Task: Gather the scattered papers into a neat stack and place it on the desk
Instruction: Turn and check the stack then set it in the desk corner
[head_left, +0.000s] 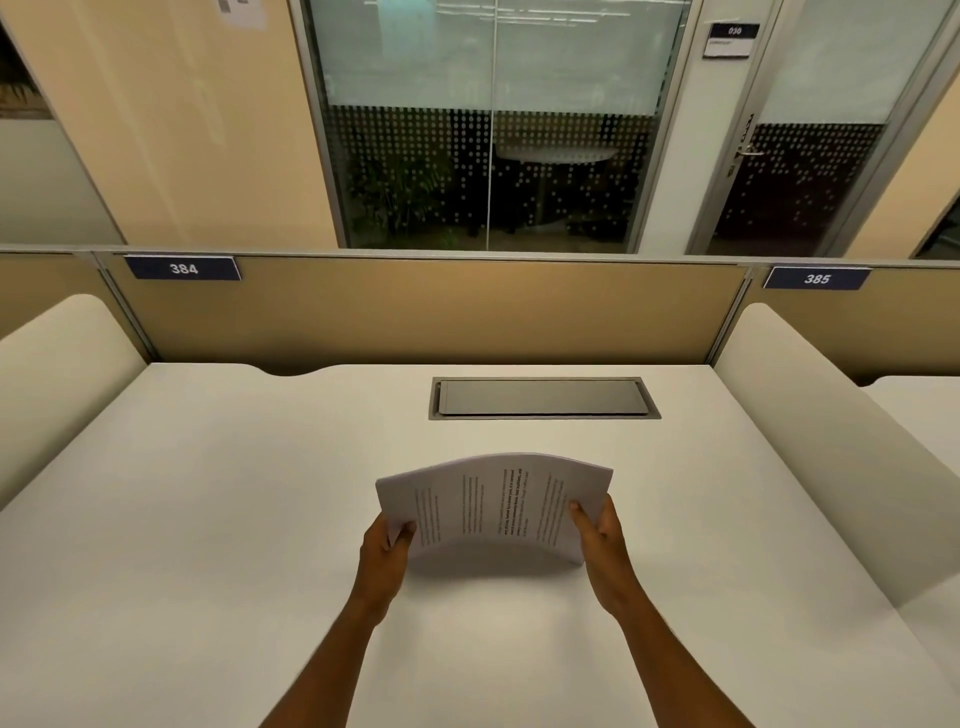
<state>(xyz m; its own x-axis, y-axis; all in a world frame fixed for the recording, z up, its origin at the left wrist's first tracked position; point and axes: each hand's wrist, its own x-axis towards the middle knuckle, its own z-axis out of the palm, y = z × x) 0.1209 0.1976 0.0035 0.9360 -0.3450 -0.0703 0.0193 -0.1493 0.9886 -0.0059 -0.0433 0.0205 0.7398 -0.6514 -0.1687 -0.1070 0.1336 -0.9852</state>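
Observation:
A stack of printed white papers is held above the middle of the white desk, bowed upward in an arch with its text running sideways. My left hand grips the stack's left edge, thumb on top. My right hand grips its right edge the same way. The sheets look aligned, and a shadow lies on the desk below them.
A grey cable hatch is set into the desk behind the papers. Rounded white side dividers stand at the left and right. A tan partition with labels 384 and 385 closes the back.

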